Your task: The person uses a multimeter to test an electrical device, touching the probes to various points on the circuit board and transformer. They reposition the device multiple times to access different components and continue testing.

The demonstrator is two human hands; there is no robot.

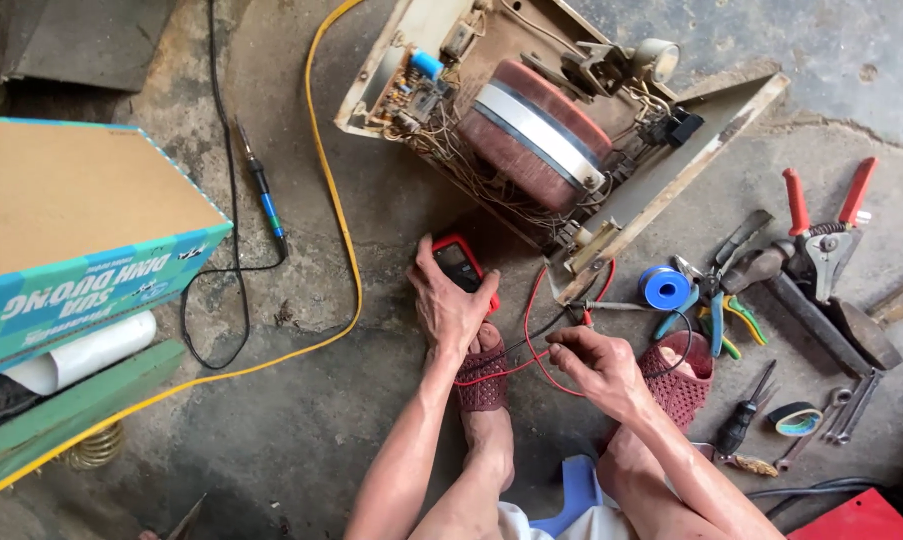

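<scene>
Both forearms are bare, with no sleeves. The feet wear dark red woven open-toe slippers (pixel 483 375). White shorts (pixel 516 522) show below.

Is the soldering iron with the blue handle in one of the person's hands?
No. The soldering iron lies on the floor beside the yellow cable, well apart from both hands.

Lower half of the red multimeter (pixel 461 270) buried under the left hand (pixel 449 308), display too small to read. Probe tips lost inside the right hand (pixel 593 365), so can't tell how they're pinched. Cardboard box (pixel 81 235) chopped off by the left edge, red case (pixel 856 518) clipped at the bottom right corner. Wiring in the open stabilizer chassis (pixel 561 130) too tangled and tiny to trace. Blue stool (pixel 571 495) mostly hidden behind legs.
</scene>
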